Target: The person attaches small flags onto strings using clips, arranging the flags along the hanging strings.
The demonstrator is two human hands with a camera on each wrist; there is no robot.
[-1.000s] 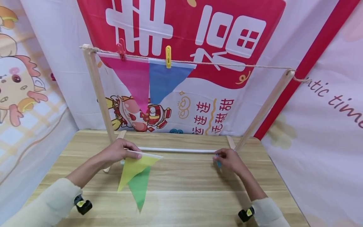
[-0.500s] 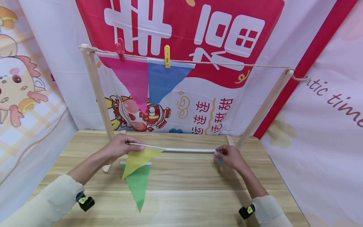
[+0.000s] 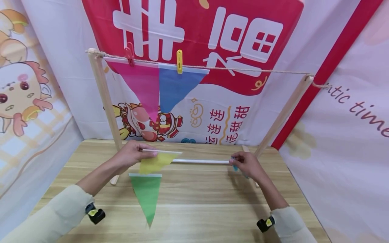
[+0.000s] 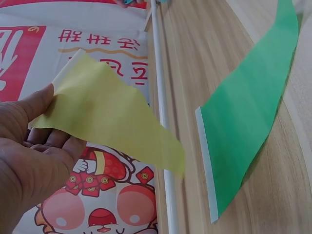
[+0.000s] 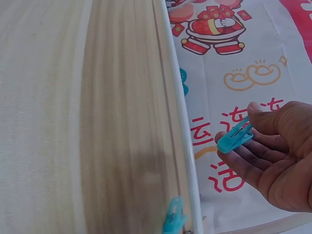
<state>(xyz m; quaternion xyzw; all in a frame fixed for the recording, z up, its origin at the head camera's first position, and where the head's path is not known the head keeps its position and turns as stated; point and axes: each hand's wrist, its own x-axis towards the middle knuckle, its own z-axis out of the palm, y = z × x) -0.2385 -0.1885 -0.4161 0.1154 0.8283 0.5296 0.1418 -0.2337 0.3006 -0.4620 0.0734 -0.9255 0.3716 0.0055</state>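
My left hand (image 3: 133,155) pinches a yellow pennant (image 3: 158,162) by its white top edge, with the pointed end hanging down. In my right hand (image 3: 247,165) a light blue clothespin (image 5: 235,138) is pinched between thumb and fingers. A green pennant (image 3: 147,195) lies on the table below my left hand. Higher up, a pink pennant (image 3: 139,82) and a blue pennant (image 3: 179,86) hang side by side at a rope (image 3: 243,69). A red clothespin (image 3: 129,55) grips the pink one and a yellow clothespin (image 3: 179,61) the blue one.
Two wooden posts (image 3: 104,98) hold the rope, with a white rod (image 3: 200,161) low between them. Another light blue clothespin (image 5: 174,218) lies on the wooden table (image 3: 197,216) near the rod. A printed cloth (image 3: 194,101) hangs behind.
My left hand has risen slightly and moved right with the yellow pennant, clear of the green one, which stays on the table. My right hand keeps the clothespin, nearly still.
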